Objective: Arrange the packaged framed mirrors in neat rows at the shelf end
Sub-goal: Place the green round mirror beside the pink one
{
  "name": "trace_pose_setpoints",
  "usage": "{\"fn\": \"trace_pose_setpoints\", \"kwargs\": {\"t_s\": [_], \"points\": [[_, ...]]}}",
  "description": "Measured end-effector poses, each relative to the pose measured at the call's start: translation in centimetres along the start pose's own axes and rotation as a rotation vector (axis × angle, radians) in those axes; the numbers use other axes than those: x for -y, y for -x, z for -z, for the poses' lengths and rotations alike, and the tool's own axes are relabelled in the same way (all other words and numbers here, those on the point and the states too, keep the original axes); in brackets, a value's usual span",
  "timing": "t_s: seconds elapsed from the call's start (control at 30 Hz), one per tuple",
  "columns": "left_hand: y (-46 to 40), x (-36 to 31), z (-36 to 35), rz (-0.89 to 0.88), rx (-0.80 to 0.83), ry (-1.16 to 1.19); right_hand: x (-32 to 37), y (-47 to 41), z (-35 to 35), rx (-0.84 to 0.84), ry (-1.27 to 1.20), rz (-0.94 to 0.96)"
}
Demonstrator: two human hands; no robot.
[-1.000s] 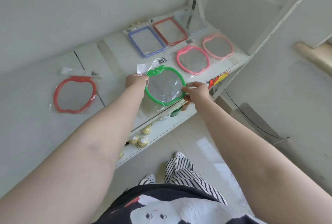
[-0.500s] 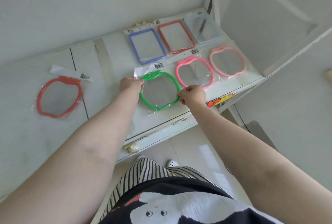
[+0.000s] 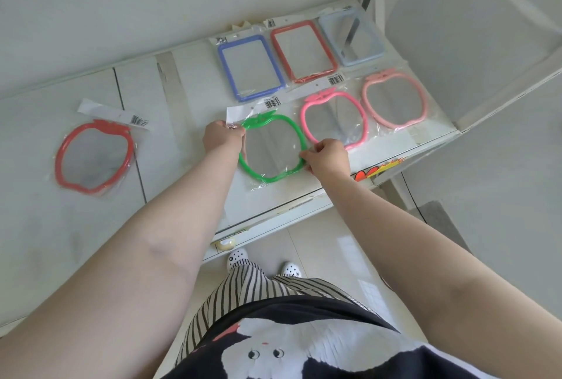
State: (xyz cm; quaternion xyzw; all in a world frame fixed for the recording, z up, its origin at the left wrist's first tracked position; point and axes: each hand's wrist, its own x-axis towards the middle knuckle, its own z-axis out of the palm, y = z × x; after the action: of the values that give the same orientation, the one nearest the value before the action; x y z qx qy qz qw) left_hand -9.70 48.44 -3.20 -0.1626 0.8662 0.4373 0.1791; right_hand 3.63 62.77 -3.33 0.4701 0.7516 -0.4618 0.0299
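Small retail shop, stocking aisle. White display shelf (image 3: 188, 74) with a lower tier beneath it, small yellowish goods (image 3: 225, 244) on that tier. Merchandise lies flat in clear plastic bags with barcoded header cards: rectangular framed mirrors (image 3: 251, 68) in the back row, apple-shaped ones (image 3: 332, 118) in front. Colourful promo sticker (image 3: 378, 169) on the shelf's front edge. Glossy tiled floor (image 3: 331, 245) below, plain white wall (image 3: 121, 4) behind.

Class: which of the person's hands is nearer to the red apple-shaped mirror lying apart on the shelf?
Left. The left hand grips the green mirror's near side, toward the red apple-shaped mirror; the right hand holds its far side.
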Motion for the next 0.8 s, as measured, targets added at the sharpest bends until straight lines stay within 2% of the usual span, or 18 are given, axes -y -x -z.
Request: {"fn": "trace_pose_setpoints", "kwargs": {"t_s": [0.07,0.17,0.3,0.4,0.53,0.63,0.8], "points": [[0.0,0.0,0.1,0.000,-0.003,-0.018,0.2,0.2,0.1,-0.009,0.093,0.026],[0.7,-0.5,-0.2,-0.037,-0.090,-0.127,0.4,0.7,0.8,-0.049,0.392,0.129],[3.9,-1.3,-1.8,-0.346,-0.211,-0.326,0.0,0.9,2.2,-0.169,0.555,0.235],[5.3,-0.6,-3.4,-0.506,-0.065,-0.530,-0.4,0.0,3.1,-0.256,0.523,0.325],[5.7,0.8,-4.7,-0.465,0.076,-0.717,-1.2,-1.6,3.6,-0.243,0.498,0.376],[5.5,1.4,-5.1,-0.441,0.090,-0.746,-2.1,-2.1,3.2,-0.213,0.501,0.321],[5.5,1.4,-5.1,-0.442,0.074,-0.762,-2.5,-2.3,2.1,-0.254,0.471,0.287]]}}
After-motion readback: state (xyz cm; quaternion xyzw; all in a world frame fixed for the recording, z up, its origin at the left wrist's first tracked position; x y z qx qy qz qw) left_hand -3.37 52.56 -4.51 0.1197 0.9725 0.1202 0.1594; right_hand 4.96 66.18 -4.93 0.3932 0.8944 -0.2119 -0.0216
